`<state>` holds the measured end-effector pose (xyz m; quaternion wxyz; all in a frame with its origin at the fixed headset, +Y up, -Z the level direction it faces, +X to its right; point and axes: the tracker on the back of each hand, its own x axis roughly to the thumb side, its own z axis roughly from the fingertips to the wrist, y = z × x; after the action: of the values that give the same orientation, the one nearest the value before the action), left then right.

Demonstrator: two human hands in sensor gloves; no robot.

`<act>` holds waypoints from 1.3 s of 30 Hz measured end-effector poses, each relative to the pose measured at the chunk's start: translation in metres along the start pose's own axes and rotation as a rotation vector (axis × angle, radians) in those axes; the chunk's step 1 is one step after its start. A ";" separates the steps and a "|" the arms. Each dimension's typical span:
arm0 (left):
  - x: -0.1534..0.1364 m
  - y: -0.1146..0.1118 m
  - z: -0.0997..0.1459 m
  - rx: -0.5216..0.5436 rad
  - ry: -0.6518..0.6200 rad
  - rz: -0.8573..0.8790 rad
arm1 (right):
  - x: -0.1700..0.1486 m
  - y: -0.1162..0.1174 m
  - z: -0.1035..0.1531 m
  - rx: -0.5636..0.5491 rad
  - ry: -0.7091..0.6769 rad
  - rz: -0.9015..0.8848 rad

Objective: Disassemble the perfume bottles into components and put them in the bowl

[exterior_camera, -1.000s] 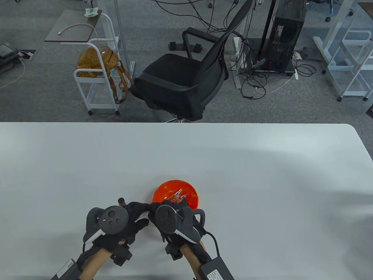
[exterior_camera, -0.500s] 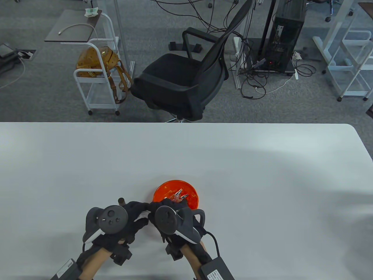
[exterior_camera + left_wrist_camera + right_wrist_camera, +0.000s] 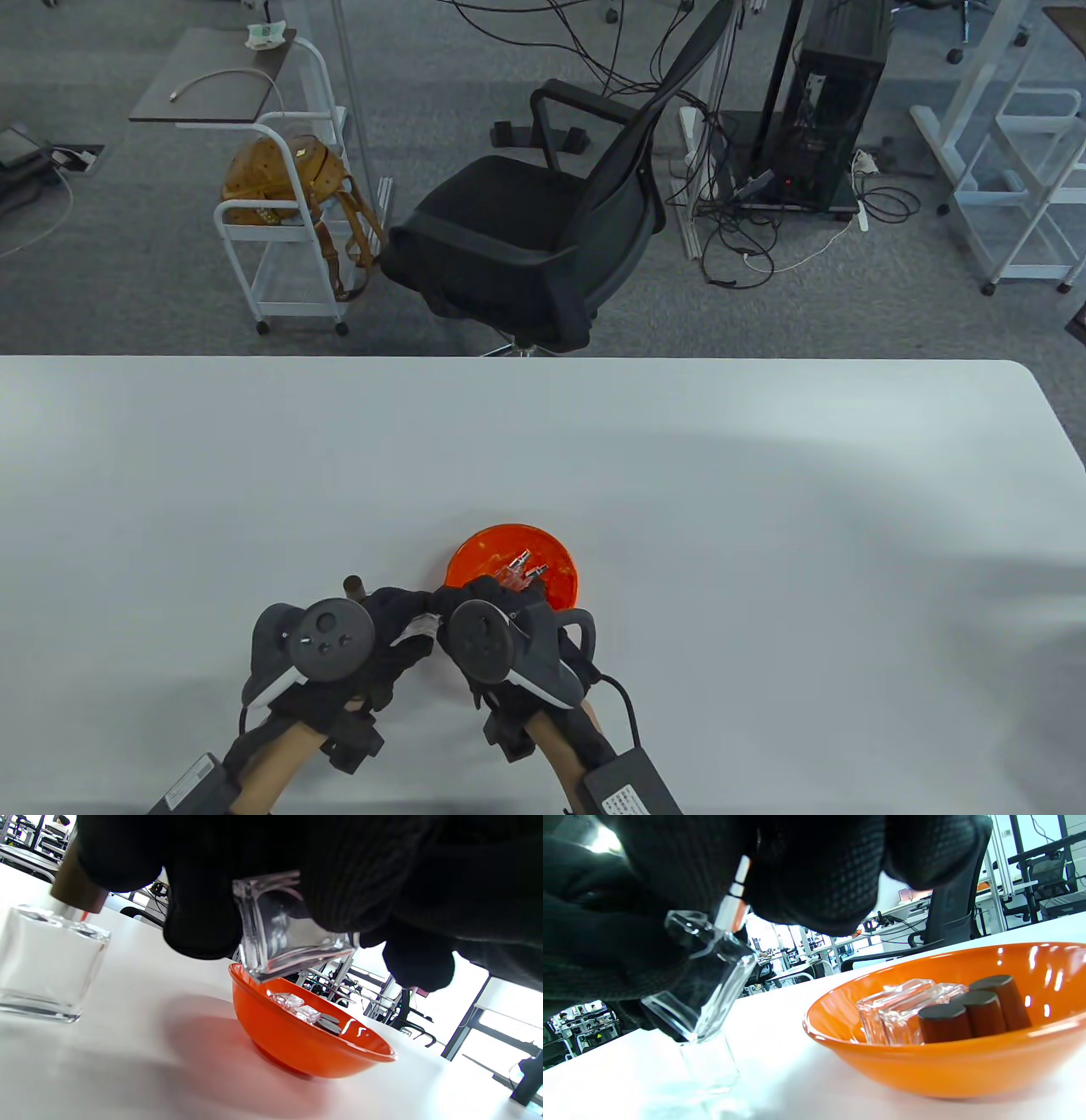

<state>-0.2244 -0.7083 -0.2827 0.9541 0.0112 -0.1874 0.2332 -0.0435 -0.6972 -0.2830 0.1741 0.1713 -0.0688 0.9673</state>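
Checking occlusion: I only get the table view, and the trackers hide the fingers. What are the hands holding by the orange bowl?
Observer: In the left wrist view, the left hand grips a clear square glass bottle, held off the table next to the orange plastic bowl.
Operator: And the right hand?
Observer: In the right wrist view, the right hand pinches the white spray stem at the top of that tilted bottle.
Operator: Bowl contents?
Observer: Three brown cylindrical caps lie in it beside clear glass pieces.
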 end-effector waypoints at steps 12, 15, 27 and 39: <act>-0.001 -0.001 0.001 -0.017 -0.004 -0.005 | -0.001 -0.001 -0.001 -0.009 0.010 -0.009; 0.000 -0.001 0.000 -0.003 -0.002 -0.014 | -0.002 0.000 -0.001 0.006 0.004 -0.011; -0.002 -0.001 0.000 -0.002 0.002 0.001 | -0.002 0.000 -0.001 -0.002 0.002 -0.008; -0.002 -0.002 0.001 -0.023 -0.001 0.002 | 0.000 0.000 -0.001 -0.015 0.004 -0.012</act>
<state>-0.2254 -0.7115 -0.2826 0.9539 0.0002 -0.1906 0.2318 -0.0434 -0.6972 -0.2840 0.1814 0.1685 -0.0746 0.9660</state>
